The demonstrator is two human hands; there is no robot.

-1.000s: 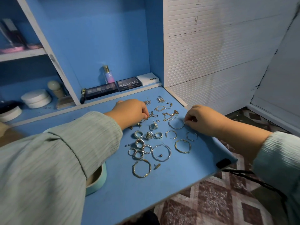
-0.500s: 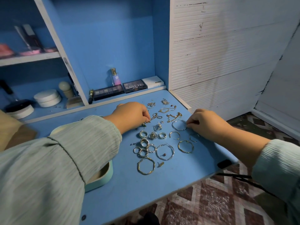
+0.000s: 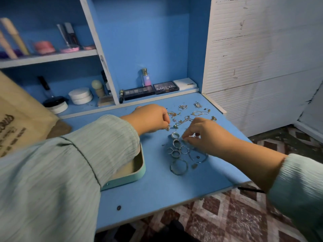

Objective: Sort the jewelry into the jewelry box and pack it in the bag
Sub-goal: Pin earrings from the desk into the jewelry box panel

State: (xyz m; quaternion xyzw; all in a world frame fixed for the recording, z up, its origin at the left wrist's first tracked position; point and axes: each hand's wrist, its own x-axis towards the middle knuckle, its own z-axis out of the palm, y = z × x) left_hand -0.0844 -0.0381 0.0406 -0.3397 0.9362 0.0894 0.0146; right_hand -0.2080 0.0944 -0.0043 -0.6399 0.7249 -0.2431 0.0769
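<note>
Silver and gold jewelry lies spread on the blue desk (image 3: 157,193). A cluster of silver rings (image 3: 176,147) sits above two hoop bangles (image 3: 179,167); thin gold chains (image 3: 183,120) and earrings (image 3: 197,104) lie farther back. My left hand (image 3: 150,118) has curled fingers and pinches a small gold piece (image 3: 168,128) just off the desk. My right hand (image 3: 206,135) covers the middle bangles, its fingertips pinching a small silver ring (image 3: 185,139). The open teal jewelry box (image 3: 142,172) lies under my left sleeve, mostly hidden. A brown paper bag (image 3: 19,119) stands at the far left.
Makeup palettes (image 3: 152,89), a small bottle (image 3: 146,77) and round white jars (image 3: 80,96) line the back ledge and shelves. The desk ends at a white wall panel (image 3: 262,67) on the right. A black strap (image 3: 250,190) hangs off the front right corner over patterned floor.
My right hand slid left from the bangles onto the small rings. My left hand stayed by the gold chains and lifted slightly. The camera tilted up and left, bringing the paper bag into view.
</note>
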